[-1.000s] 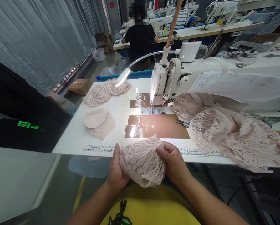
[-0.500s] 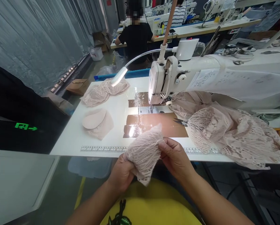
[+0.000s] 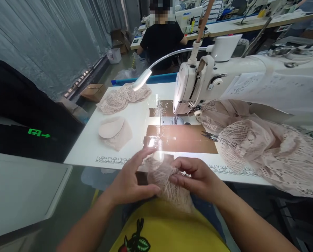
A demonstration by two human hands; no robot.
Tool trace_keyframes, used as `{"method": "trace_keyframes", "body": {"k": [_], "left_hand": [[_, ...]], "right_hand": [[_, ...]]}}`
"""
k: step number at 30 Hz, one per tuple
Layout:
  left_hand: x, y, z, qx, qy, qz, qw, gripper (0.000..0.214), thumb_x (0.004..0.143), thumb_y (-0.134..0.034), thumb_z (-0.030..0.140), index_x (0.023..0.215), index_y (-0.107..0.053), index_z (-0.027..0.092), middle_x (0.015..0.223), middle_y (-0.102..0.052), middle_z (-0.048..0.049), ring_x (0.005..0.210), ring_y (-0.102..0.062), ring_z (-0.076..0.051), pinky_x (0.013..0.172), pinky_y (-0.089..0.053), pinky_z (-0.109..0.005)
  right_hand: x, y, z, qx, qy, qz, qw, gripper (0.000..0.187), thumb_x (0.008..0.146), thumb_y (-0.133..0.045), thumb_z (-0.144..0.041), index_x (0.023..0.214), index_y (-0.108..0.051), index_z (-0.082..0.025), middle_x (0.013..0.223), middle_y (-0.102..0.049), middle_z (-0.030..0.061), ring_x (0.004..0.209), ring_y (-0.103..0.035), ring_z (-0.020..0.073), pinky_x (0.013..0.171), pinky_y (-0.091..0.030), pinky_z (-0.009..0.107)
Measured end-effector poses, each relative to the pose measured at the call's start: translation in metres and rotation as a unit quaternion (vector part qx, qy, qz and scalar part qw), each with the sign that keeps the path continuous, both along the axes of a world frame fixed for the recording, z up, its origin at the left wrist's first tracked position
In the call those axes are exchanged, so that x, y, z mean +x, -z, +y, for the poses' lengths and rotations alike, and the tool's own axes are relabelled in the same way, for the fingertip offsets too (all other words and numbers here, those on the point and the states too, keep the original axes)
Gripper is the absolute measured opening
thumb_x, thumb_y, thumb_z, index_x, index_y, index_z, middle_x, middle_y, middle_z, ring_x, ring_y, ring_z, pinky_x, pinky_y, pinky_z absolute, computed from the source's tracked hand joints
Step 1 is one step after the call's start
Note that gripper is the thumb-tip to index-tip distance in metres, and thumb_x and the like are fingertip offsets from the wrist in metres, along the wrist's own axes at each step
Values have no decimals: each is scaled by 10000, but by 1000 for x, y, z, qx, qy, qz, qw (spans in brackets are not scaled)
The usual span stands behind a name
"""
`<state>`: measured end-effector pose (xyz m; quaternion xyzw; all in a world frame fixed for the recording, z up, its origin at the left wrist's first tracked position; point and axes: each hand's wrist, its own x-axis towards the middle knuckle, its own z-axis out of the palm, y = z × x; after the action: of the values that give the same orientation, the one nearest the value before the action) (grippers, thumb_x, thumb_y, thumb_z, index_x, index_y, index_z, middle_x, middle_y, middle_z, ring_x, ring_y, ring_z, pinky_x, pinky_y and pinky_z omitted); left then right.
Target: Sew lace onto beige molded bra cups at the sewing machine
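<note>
A pale pink lace piece [image 3: 169, 182] hangs over the table's front edge, above my lap. My right hand [image 3: 195, 176] pinches its upper right part between thumb and fingers. My left hand [image 3: 134, 180] is spread at the lace's left side, thumb and fingers apart; whether it touches the cloth I cannot make out. Beyond my hands stands a white sewing machine [image 3: 190, 84], its needle area lit. Small dark scissors [image 3: 209, 135] lie to its right, partly against a heap of pink lace fabric [image 3: 263, 147].
On the white table [image 3: 88, 147] lie a pink cup with mesh [image 3: 115, 131] and a joined pair of lace cups [image 3: 125, 97]. Brown tape sheets [image 3: 182, 138] cover part of the top. A lamp [image 3: 142, 79] arches over it. A person in black [image 3: 161, 40] sits ahead.
My left hand has let go and opened beside the lace. The lace piece has been turned and lowered, with my right hand still on it. The view has shifted slightly.
</note>
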<state>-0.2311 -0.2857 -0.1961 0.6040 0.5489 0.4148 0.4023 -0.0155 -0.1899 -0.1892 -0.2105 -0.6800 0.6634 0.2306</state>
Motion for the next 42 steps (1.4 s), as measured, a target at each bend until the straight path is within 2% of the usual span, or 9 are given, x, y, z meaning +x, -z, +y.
{"method": "trace_keyframes", "body": {"k": [3,5,7,11,19,28,32,36,42], "left_hand": [[7,-2,7,-90,71,-22,993,412,781,-676,327,1148,-533,205,994,-604,-34,862,-567,-174,732,-462,-263],[11,1,8,-97,90,-7,991,210,814,-622,320,945,-570,164,796,-545,5,692,-500,-123,619,-407,-228],[14,6,9,-85,106,23,990,161,814,-608,298,860,-565,150,741,-494,18,652,-451,-106,601,-372,-224],[16,8,12,-79,137,44,986,163,835,-567,297,904,-578,150,738,-497,12,652,-445,-111,601,-364,-228],[19,-2,27,-63,107,-17,992,249,872,-549,371,924,-598,132,797,-551,-18,694,-481,-120,620,-387,-224],[23,3,41,-74,91,-26,993,303,911,-489,365,911,-654,111,770,-575,-37,702,-502,-133,631,-403,-231],[24,2,48,-54,95,-3,994,282,904,-502,337,897,-670,111,735,-583,-40,682,-503,-134,615,-397,-233],[23,3,55,-76,112,-65,989,249,883,-549,337,881,-664,116,761,-579,-39,696,-506,-129,627,-409,-229],[20,4,68,-125,134,-159,970,230,879,-569,345,866,-652,130,705,-523,-5,626,-449,-92,578,-359,-213]], "right_hand": [[-3,2,-4,124,19,-61,990,83,852,-601,-246,821,-648,-185,740,-630,-9,672,-554,121,623,-426,231],[-3,4,-4,179,55,-76,979,92,849,-601,-232,781,-648,-190,738,-638,-5,669,-566,124,614,-428,232],[-2,5,-2,215,81,-58,972,101,845,-602,-213,766,-664,-199,801,-666,9,724,-602,136,653,-454,240],[-2,4,-1,248,114,-48,961,96,838,-607,-192,804,-691,-223,868,-699,12,806,-643,147,711,-479,244],[-8,-1,-2,204,173,-137,954,172,798,-634,-250,639,-610,-190,621,-654,-16,569,-589,121,525,-408,225],[-4,7,6,188,179,-159,953,187,800,-629,-320,681,-617,-177,575,-602,-17,510,-512,104,489,-364,222],[-2,4,15,131,137,-160,969,188,809,-622,-343,865,-678,-173,584,-563,-25,519,-465,103,480,-348,220],[-1,-1,23,55,83,-142,985,202,813,-608,-336,727,-672,-166,570,-512,-26,516,-398,86,461,-299,214],[0,-4,34,-22,66,-114,991,220,783,-642,-367,709,-635,-160,573,-458,-35,536,-378,85,478,-299,215]]}}
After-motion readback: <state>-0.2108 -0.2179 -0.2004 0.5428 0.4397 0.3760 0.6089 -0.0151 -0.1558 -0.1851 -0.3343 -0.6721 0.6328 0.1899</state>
